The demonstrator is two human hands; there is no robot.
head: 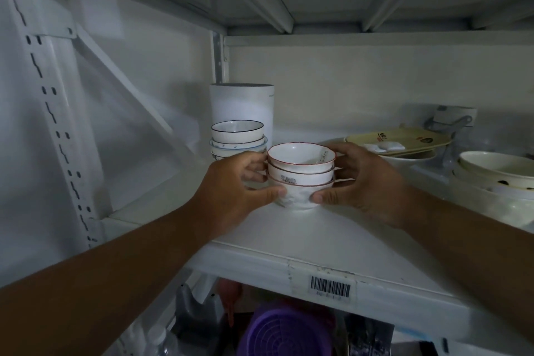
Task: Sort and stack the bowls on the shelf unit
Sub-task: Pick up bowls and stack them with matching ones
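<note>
bowl stack (300, 179): sides covered where fingers (254, 173) wrap, print unreadable | blue bowls (237, 136): base hidden behind left hand (231, 185) | right bowls (497, 170): cut by edge | barcode (330, 287): digits illegible | purple item (284, 332): cut off below

White shelf (289, 237) with bowl stacks (300, 179)

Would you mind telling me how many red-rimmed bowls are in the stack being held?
3, nested: top red-rimmed bowl, middle bowl, bottom bowl resting on the shelf, between left hand and right hand. Nothing suggests a hidden fourth.
</note>
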